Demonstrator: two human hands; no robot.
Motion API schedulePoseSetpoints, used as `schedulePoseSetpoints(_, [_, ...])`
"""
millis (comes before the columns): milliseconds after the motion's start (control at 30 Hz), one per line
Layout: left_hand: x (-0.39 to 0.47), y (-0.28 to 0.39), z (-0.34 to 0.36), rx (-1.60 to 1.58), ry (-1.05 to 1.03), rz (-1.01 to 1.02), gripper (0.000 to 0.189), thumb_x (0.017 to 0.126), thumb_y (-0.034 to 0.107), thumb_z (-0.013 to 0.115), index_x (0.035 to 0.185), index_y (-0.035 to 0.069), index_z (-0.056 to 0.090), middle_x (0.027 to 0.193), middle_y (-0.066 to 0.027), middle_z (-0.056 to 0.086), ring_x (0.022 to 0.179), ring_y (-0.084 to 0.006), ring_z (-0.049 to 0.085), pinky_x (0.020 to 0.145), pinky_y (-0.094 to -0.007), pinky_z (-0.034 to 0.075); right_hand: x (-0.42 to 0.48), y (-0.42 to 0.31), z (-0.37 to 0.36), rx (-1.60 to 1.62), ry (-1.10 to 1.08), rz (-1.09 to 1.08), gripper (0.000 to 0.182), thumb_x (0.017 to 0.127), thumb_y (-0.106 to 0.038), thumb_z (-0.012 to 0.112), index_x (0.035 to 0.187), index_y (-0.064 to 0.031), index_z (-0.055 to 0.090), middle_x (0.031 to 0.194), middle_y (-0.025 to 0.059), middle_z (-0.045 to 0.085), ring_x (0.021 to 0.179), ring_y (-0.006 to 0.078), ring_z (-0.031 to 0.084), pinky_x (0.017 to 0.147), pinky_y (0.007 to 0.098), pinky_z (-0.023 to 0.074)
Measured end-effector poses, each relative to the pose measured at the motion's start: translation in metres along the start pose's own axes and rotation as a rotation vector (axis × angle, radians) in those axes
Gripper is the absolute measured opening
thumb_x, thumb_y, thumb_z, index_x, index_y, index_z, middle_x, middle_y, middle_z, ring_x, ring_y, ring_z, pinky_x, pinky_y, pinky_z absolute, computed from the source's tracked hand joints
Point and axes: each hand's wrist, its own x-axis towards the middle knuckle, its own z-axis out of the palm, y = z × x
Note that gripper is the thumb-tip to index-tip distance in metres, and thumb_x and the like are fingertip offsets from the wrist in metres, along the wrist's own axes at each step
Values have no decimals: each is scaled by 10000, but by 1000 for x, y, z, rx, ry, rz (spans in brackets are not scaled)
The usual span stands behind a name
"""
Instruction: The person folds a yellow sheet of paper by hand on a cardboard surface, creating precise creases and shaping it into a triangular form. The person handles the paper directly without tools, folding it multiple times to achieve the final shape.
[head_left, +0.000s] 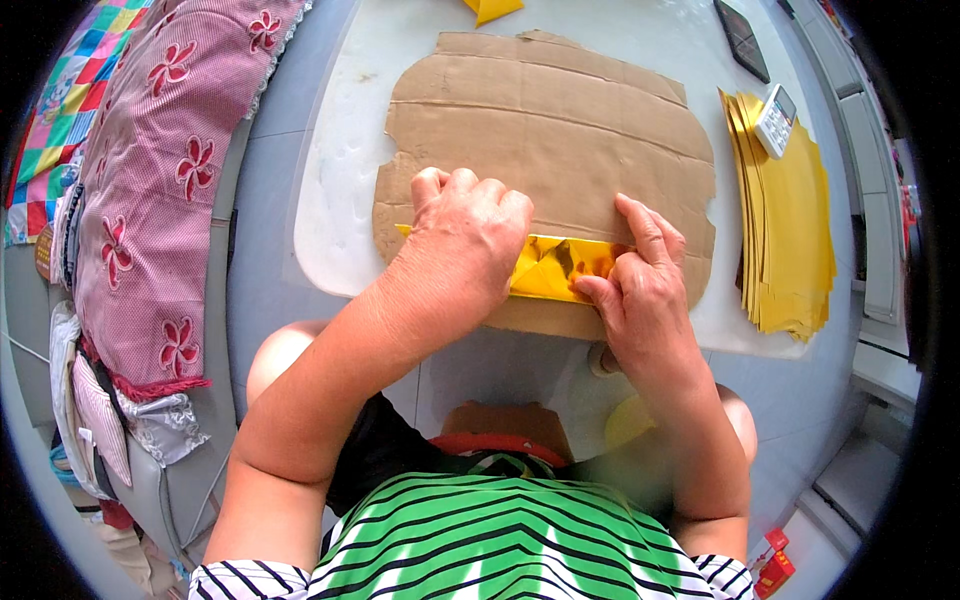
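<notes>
A folded piece of shiny gold paper (555, 268) lies along the near edge of a flattened cardboard sheet (547, 142). My left hand (472, 217) rests on the paper's left part with fingers curled down; it covers that part, and its fingertips are hidden. At the right end, my right hand (641, 262) has its thumb on the paper's near edge and its index finger extended past the far edge. Whether either hand grips the paper or only presses on it is not visible. A small gold tip of paper pokes out left of my left hand.
The cardboard lies on a white table (337, 187). At right, a stack of gold paper sheets (795, 240) bears a white calculator (776, 121). Beyond are a dark phone-like device (741, 39) and a gold folded piece (495, 7). A pink patterned cloth (150, 210) covers a seat at left.
</notes>
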Motion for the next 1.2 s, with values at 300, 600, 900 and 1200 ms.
schedulePoseSetpoints(300, [0, -1, 0, -28, 26, 9, 52, 818, 129, 627, 835, 91, 594, 839, -86, 594, 877, -273, 542, 854, -412, 328, 0, 0, 0, 8, -9, 14, 254, 740, -91, 747, 747, 100, 580, 1379, 267, 446, 1265, 393, 415, 1066, 429, 366])
schedulePoseSetpoints(600, [1, 1, -3, -38, 18, 5, 42, 829, 125, 620, 830, 90, 598, 825, -83, 590, 871, -271, 543, 854, -406, 333, 0, 1, 1, -17, 0, 22, 246, 724, -78, 752, 755, 105, 590, 1374, 260, 454, 1260, 379, 423, 1067, 419, 368])
schedulePoseSetpoints(900, [1, 1, -4, -36, 28, 33, 48, 830, 110, 624, 834, 84, 584, 822, -80, 579, 872, -268, 543, 868, -408, 334, 1, -2, -3, 8, -15, 27, 236, 737, -71, 743, 756, 114, 598, 1356, 278, 457, 1259, 382, 420, 1071, 426, 354])
schedulePoseSetpoints(1200, [0, 0, -1, 8, 50, 59, 65, 832, 119, 632, 838, 83, 578, 825, -79, 568, 860, -268, 541, 891, -422, 335, 1, -3, -5, 11, -12, 24, 236, 755, -78, 732, 755, 121, 606, 1348, 290, 463, 1260, 390, 421, 1074, 432, 348])
